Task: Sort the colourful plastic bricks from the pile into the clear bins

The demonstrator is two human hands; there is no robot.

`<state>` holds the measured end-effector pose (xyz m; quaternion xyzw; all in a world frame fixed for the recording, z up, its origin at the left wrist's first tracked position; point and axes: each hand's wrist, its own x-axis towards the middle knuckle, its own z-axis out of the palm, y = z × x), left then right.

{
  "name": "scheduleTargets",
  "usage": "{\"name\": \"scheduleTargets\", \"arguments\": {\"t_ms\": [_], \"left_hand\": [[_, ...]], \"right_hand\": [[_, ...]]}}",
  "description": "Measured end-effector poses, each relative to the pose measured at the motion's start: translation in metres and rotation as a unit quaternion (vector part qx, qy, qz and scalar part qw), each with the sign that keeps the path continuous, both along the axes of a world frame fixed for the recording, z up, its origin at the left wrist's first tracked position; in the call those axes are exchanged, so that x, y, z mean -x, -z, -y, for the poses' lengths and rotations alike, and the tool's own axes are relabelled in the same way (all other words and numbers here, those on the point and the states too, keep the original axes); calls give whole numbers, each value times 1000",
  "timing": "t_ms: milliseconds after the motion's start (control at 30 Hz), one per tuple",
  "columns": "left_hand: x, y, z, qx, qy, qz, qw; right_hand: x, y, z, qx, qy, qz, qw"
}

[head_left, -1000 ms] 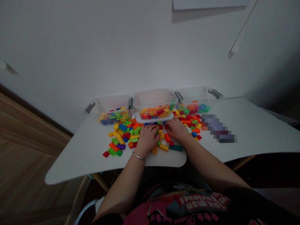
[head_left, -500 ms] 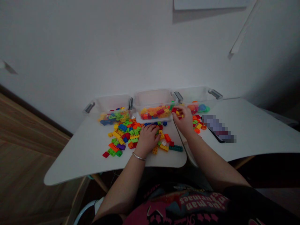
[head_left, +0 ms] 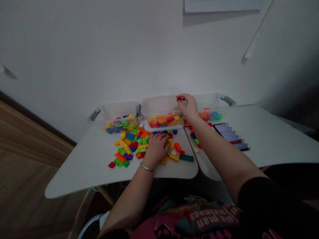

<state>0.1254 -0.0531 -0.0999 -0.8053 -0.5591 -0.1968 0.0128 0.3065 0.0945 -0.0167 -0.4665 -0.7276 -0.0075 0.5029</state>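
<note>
My right hand (head_left: 188,107) pinches a small red block (head_left: 179,99) above the right end of the middle clear bin (head_left: 159,104). That bin holds orange, yellow and red pieces. My left hand (head_left: 157,147) rests with its fingers spread on the heap of loose coloured blocks (head_left: 142,137), and no block shows in its grasp. A dark green long block (head_left: 186,158) and a yellow block (head_left: 174,157) lie to the right of my left hand.
A left clear bin (head_left: 119,108) holds mixed pieces, and a right clear bin (head_left: 209,99) stands partly behind my right hand. A phone (head_left: 230,136) lies on the right table (head_left: 269,139). More loose blocks (head_left: 194,136) sit beside my right forearm.
My right hand has lifted up and slightly left with the red block, from the front of the bins to above the middle one. My left hand has hardly moved.
</note>
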Motion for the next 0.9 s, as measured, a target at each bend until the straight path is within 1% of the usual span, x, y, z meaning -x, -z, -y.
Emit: {"name": "scheduleTargets", "arguments": {"t_ms": [100,200,300,400,500,600,667,733,833,900], "left_hand": [[0,0,0,0,1,-1,1000],[0,-1,0,-1,1,-4,1000],[0,-1,0,-2,2,-6,1000],[0,-1,0,-5,2,-2,1000],[0,0,0,-6,3,1,1000],[0,0,0,-3,4,1,1000],[-1,0,0,-1,3,2,1000],[-1,-1,0,-1,3,1,1000],[-1,-1,1,0,4,-2,1000],[-1,-1,1,0,5,-3,1000]], "right_hand": [[2,8,-4,40,-8,41,998],[0,14,-6,57,-12,73,996],[-1,13,-9,63,-11,89,994],[-4,10,-9,66,-35,110,991],[-8,6,1,48,-69,108,991],[-11,8,22,8,-56,76,995],[-13,15,40,-9,-36,62,997],[-13,28,55,-1,-46,72,996],[-12,52,71,47,-91,138,985],[-12,67,77,86,-90,186,974]]}}
